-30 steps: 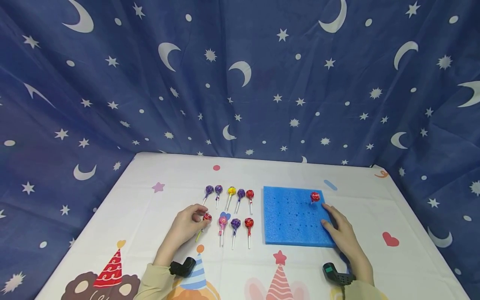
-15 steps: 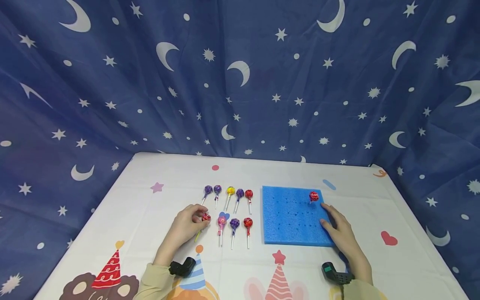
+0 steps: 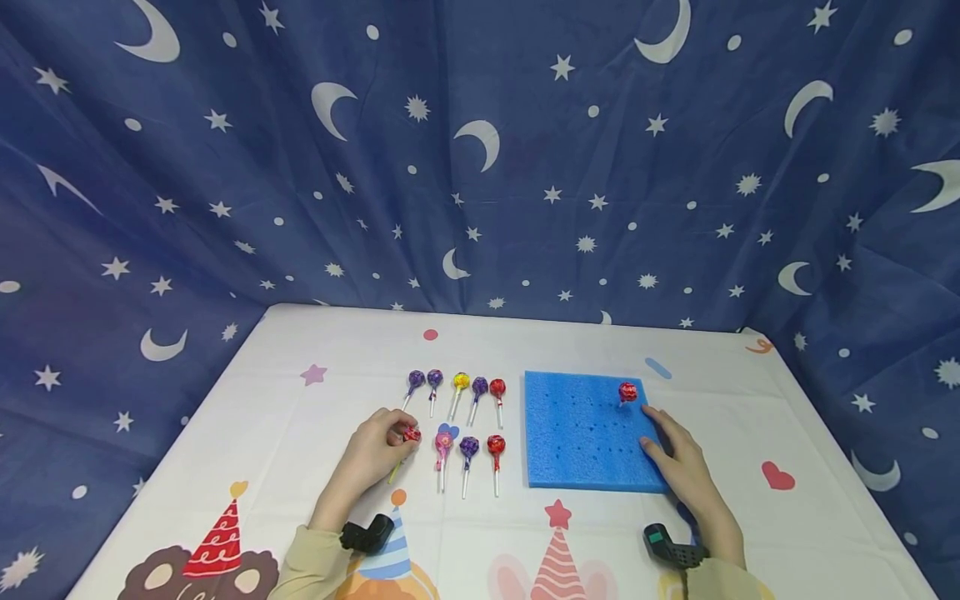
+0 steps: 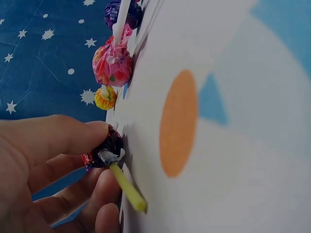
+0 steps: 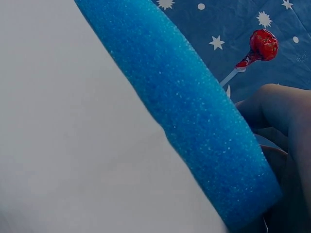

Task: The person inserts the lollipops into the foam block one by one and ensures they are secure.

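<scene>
My left hand (image 3: 372,450) pinches the wrapped head of a lollipop (image 4: 112,148) between thumb and fingers, close over the white table. This lollipop has a dark and red wrapper and a yellow-green stick (image 4: 127,188) pointing toward me. My right hand (image 3: 684,463) rests against the right edge of a blue foam block (image 3: 577,475) with rows of small holes, its fingers fairly straight. One red lollipop (image 3: 627,392) stands upright in the foam near its back right corner, also visible as a red lollipop (image 5: 264,45) in the right wrist view.
Right of my left hand lie a pink lollipop (image 3: 443,442), a purple lollipop (image 3: 469,448) and a red lollipop (image 3: 496,446). Behind them is a row of several more, including a yellow lollipop (image 3: 461,382). A starry blue curtain (image 3: 510,167) hangs beyond the table.
Slightly, my left fingers have closed farther over the red lollipop's head, which shows less now. My right hand and the foam block stay put; the head view has shifted a little.
</scene>
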`<act>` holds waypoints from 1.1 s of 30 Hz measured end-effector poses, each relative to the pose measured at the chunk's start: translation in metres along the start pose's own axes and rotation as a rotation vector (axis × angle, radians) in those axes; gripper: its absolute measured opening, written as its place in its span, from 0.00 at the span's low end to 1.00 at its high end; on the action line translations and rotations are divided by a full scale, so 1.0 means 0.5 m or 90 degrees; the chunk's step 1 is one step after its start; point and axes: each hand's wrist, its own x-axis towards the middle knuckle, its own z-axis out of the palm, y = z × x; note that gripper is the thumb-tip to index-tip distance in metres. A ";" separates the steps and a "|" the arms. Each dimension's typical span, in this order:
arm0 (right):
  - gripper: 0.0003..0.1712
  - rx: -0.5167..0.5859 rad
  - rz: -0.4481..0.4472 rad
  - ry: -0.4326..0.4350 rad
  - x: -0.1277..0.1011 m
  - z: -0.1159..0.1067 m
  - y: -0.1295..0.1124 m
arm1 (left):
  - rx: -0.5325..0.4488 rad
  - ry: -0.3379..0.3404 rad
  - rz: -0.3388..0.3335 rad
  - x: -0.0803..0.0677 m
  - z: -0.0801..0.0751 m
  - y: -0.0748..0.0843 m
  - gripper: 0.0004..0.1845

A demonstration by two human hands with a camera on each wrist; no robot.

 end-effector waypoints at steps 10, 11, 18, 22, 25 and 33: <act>0.33 -0.006 0.000 0.003 0.003 0.005 0.004 | -0.003 -0.006 -0.009 -0.004 -0.006 0.003 0.13; 0.33 -0.006 0.000 0.003 0.003 0.005 0.004 | -0.004 -0.009 -0.012 -0.003 -0.006 0.004 0.13; 0.34 -0.006 0.003 0.003 0.003 0.004 0.002 | -0.025 -0.012 -0.014 -0.007 -0.016 0.015 0.13; 0.33 -0.006 0.000 0.004 0.005 0.003 0.002 | -0.026 -0.008 -0.009 -0.009 -0.023 0.024 0.14; 0.33 -0.008 -0.004 0.006 0.005 0.003 0.004 | -0.021 -0.003 -0.006 -0.010 -0.026 0.028 0.14; 0.33 -0.006 -0.006 0.008 0.004 0.002 0.006 | -0.013 0.018 0.001 -0.011 -0.029 0.040 0.13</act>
